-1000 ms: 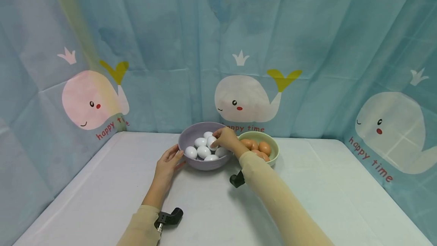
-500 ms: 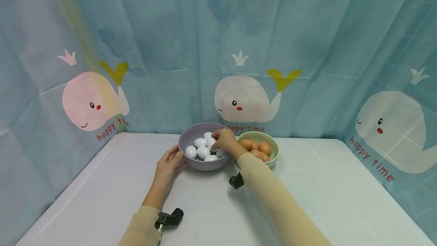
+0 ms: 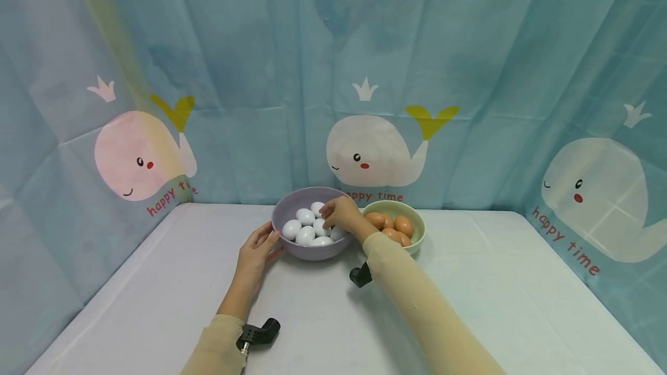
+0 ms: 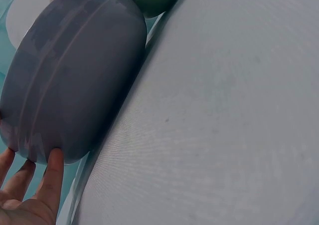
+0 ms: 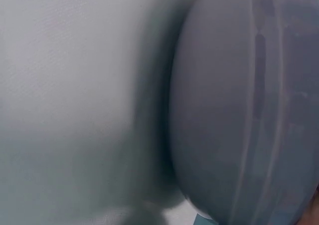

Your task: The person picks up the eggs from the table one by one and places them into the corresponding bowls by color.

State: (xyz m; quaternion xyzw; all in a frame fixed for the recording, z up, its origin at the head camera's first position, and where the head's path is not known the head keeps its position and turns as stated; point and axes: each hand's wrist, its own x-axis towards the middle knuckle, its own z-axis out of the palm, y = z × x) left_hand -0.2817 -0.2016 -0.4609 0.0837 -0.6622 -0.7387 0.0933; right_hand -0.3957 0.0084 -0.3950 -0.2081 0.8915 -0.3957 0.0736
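A purple bowl [image 3: 315, 252] near the back of the table holds several white eggs [image 3: 305, 217]. The left hand [image 3: 255, 253] rests fingertips and thumb against the bowl's left outer wall; in the left wrist view its fingers [image 4: 51, 180] touch that wall without wrapping round it. Over the bowl's right side, the right hand [image 3: 345, 214] has thumb and fingers parted, just beside a white egg [image 3: 321, 227] that lies on the others. In the right wrist view the bowl's side [image 5: 219, 105] fills most of the right half, and the fingers are mostly hidden.
Touching or close to the purple bowl's right side is a smaller green bowl [image 3: 421, 230] with several brown eggs [image 3: 403, 225]. The right forearm partly covers it. A white cloth covers the table [image 3: 312, 317]; a blue whale-print curtain [image 3: 250, 149] hangs behind.
The white egg between the right hand's thumb and fingers has dropped slightly onto the pile and been let go; a neighbouring egg shifted down and left. The left hand has stayed put.
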